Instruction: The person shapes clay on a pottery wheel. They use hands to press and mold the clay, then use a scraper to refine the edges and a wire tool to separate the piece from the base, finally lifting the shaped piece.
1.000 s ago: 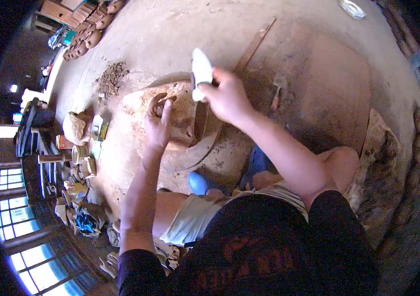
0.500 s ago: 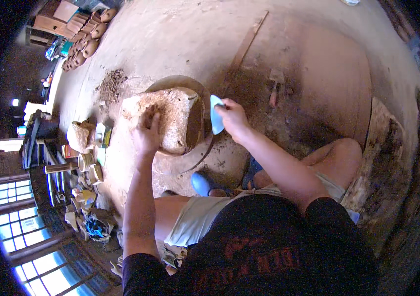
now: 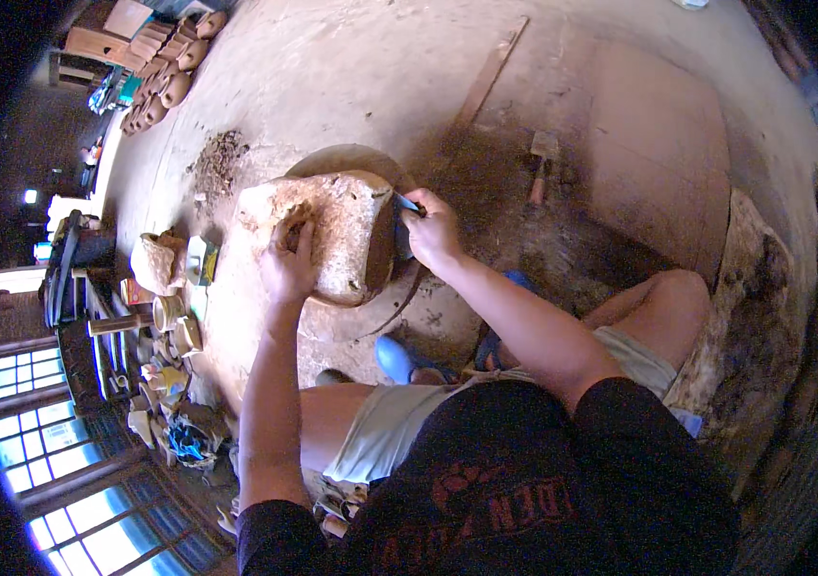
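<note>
Right hand [image 3: 433, 230] closed around a small blue flat scraper [image 3: 403, 233], blade edge pressed against the right side wall of a large pale-brown lump of raw clay [image 3: 332, 230]. Only a sliver of the tool visible between fingers and clay. Left hand [image 3: 286, 271] spread flat on the lump's near-left face, fingers pushed into a rough hollow there, gripping nothing, simply pressing. Both forearms reaching up from the lower edge, the left one straight, the right one bent at the elbow.

Lump seated on a round, clay-smeared turning disc [image 3: 371, 307], rim showing behind and in front of the clay. Disc set on a dusty earthen floor [image 3: 351, 77], just ahead of bare knees and light shorts. Blue sandals [image 3: 399, 360] tucked beside the disc's near rim.

Farther right, a short-handled metal trowel [image 3: 539, 163] lying on darker damp ground, well apart from the hands. Beyond it a long wooden slat [image 3: 491, 72] slanting across the floor. To the left, a scatter of dark crumbs [image 3: 219, 158], another smaller clay lump [image 3: 156, 261] and a row of unfired pots [image 3: 164, 82] near the far wall.
</note>
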Tool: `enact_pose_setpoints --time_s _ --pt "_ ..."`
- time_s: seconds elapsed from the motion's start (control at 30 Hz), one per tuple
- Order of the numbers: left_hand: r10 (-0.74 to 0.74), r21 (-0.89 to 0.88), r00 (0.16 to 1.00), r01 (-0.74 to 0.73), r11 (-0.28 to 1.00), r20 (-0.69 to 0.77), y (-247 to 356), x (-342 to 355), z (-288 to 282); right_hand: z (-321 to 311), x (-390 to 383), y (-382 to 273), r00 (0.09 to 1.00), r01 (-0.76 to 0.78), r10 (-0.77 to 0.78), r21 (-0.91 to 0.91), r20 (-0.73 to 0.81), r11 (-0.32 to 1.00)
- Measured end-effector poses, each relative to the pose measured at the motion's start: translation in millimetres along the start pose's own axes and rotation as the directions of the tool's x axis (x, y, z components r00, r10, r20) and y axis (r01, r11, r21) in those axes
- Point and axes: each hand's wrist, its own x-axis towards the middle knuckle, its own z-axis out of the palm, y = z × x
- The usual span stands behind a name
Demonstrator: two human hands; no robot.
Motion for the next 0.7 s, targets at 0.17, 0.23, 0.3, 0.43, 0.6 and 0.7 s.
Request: enact_pose_setpoints --time_s 0.17,0.23,0.3,0.43,0.6,0.7 --pt "-0.038 0.112 0.998 0.044 0.993 -0.053 -17.3 -6.1 -14.3 22.9 -25.4 -42.6 0.991 0.130 -0.129 -0.055 0.026 0.990" --pt "-0.046 0.120 0.997 0.054 0.991 -0.067 -19.5 -4.2 -11.2 22.1 -27.6 -55.0 0.980 0.196 -0.195 -0.088 0.023 0.977" --pt "-0.062 0.061 0.994 0.068 0.996 -0.095 -13.2 -5.3 -5.7 14.6 -31.0 -63.8 0.906 0.421 -0.415 -0.244 0.081 0.873" --pt "-0.072 0.207 0.990 0.097 0.974 -0.121 10.6 -8.1 -0.7 -0.2 -46.7 -76.9 0.922 0.348 -0.270 -0.285 0.279 0.893" --pt "-0.145 0.207 0.968 0.187 0.960 -0.203 20.5 -5.5 2.3 -19.9 -76.1 -81.9 0.764 0.609 -0.491 -0.218 0.418 0.762" --pt "-0.239 0.048 0.937 0.260 0.965 -0.256 14.5 -9.6 3.4 -34.5 -112.6 -77.8 0.642 0.627 -0.348 -0.208 0.683 0.751"
